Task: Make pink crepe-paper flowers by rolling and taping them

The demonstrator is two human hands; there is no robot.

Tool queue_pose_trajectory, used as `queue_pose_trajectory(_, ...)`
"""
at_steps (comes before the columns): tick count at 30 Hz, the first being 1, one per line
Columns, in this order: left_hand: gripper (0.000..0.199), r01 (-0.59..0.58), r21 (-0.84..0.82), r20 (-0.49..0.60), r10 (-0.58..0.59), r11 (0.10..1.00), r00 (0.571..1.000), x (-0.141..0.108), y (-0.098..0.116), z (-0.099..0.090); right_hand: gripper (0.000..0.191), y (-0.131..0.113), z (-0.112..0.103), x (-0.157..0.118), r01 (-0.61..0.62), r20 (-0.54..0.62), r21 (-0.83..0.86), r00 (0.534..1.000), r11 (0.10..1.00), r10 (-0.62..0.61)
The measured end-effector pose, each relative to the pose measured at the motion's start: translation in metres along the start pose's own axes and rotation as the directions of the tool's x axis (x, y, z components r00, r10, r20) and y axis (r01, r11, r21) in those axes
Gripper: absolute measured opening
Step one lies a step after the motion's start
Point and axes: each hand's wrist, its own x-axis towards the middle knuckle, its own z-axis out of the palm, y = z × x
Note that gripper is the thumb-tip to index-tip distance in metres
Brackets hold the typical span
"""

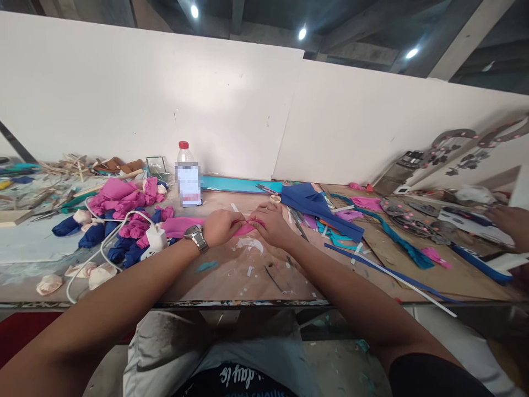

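A strip of pink crepe paper (pixel 182 226) lies across the middle of the table and runs under my left wrist. My left hand (pixel 223 227), with a metal watch (pixel 195 238) on its wrist, pinches the strip between thumb and fingers. Close beside it, my right hand (pixel 270 223) pinches the same strip, thumb and fingertips nearly meeting those of the left. Part of the strip is hidden under both hands. Just beyond the right hand sits a small roll of tape (pixel 275 198).
Crumpled pink paper pieces (pixel 118 197), dark blue ones and a white charger (pixel 156 238) with its cable lie left. A phone (pixel 189 183) leans on a red-capped bottle (pixel 183 145). Blue paper (pixel 320 207) and cardboard (pixel 413 242) lie right. Another person's hand (pixel 508 223) shows far right.
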Motion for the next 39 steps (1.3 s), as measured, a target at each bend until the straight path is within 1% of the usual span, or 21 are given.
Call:
queue_pose_trajectory(7,0.022,-0.009,-0.016,0.021,0.01,1.0,1.0,0.0005,-0.001,0.0025,0.03,-0.0022,0.0005,-0.0014,0.021,0.022,0.002,1.0,1.0,-0.021)
queue_pose_trajectory(11,0.021,-0.022,-0.014,0.032,0.022,1.0,0.999,0.0003,-0.0013,0.0025,0.024,-0.0011,0.001,-0.0015,0.036,0.026,0.029,0.999,0.999,-0.037)
queue_pose_trajectory(16,0.023,-0.008,-0.083,0.049,0.012,0.996,0.999,-0.0009,0.0042,-0.0021,0.017,-0.0029,-0.0016,-0.0007,0.056,0.012,0.057,0.998,0.997,-0.056)
queue_pose_trajectory(20,0.02,0.006,-0.099,0.047,-0.001,0.995,0.999,0.0,0.0053,-0.0041,0.021,-0.0037,-0.0021,-0.0007,0.04,0.006,0.063,0.999,0.997,-0.04)
queue_pose_trajectory(23,0.017,0.01,-0.092,0.047,-0.006,0.996,0.999,0.001,0.004,-0.0033,0.024,-0.0026,-0.0005,-0.0011,0.024,-0.022,0.074,1.0,0.997,-0.022)
queue_pose_trajectory(28,0.017,0.026,-0.083,0.063,-0.021,0.996,0.998,0.0007,0.0043,-0.0031,0.026,-0.0008,0.001,-0.0008,0.032,-0.035,0.092,0.999,0.995,-0.029)
queue_pose_trajectory(33,0.023,0.035,-0.196,0.05,-0.025,0.98,0.998,0.0003,0.0048,-0.004,0.026,-0.0012,-0.0004,-0.0002,0.039,-0.037,0.108,0.999,0.993,-0.035)
queue_pose_trajectory(35,0.024,0.034,-0.222,0.04,-0.026,0.974,0.999,0.0006,0.0039,-0.0034,0.025,-0.001,-0.0006,-0.0004,0.041,-0.036,0.106,0.999,0.994,-0.038)
queue_pose_trajectory(39,0.023,0.007,-0.206,0.023,-0.002,0.979,1.0,0.0007,0.0021,-0.0017,0.018,-0.0002,0.0006,-0.0011,0.04,-0.045,0.111,0.998,0.993,-0.035)
